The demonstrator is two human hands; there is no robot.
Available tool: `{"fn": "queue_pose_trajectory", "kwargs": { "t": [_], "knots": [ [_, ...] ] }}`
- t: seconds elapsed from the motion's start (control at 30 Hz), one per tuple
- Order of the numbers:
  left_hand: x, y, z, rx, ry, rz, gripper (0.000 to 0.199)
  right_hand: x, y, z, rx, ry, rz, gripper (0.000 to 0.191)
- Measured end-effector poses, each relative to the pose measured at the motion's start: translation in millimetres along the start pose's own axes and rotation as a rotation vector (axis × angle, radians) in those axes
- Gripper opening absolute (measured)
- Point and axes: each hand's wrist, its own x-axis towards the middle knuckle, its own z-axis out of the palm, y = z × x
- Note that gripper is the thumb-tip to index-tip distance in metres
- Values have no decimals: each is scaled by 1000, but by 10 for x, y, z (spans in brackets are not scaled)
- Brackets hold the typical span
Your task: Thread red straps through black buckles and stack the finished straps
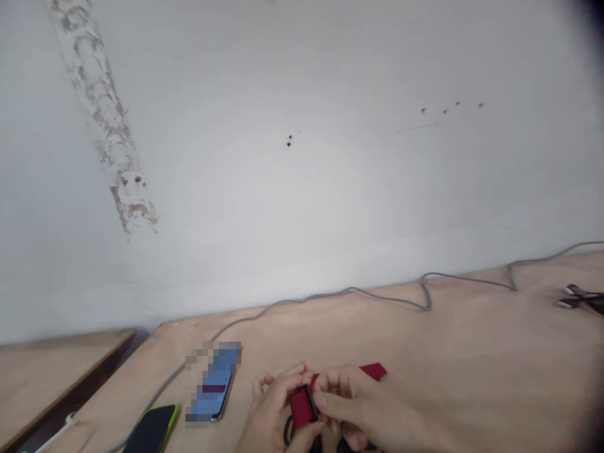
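Left hand (274, 409) and right hand (353, 395) close together, both clamped on a red strap (299, 409) with a dark piece (311, 400), over the near side of the wooden table (448, 358). A red end sticks out past the right hand. To their left: lit phone (214, 385), screen pixelated, writing unreadable; dark-screened phone (153, 431), lime edge, beside it.

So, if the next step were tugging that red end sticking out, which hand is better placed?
Probably the right hand: the red end shows just beyond it. The left hand sits farther off, on the other side of the dark-edged red piece between the hands.
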Motion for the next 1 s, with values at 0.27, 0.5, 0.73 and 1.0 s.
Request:
{"fn": "queue_pose_trajectory", "kwargs": {
  "t": [0.27,0.5,0.73,1.0],
  "knots": [
    [59,140,-57,-116,96,-32,40,-66,-53,-129,-317,85,-139,34],
    [94,269,-126,-29,111,-138,36,-153,-286,-169,-600,275,-241,23],
    [59,-6,45,43,59,-70,44,-73,-140,-299,-851,178,-392,7],
    [693,-268,84,202,-99,-91,27,483,-16,-909,-1134,143,-422,13]
  ]
}}
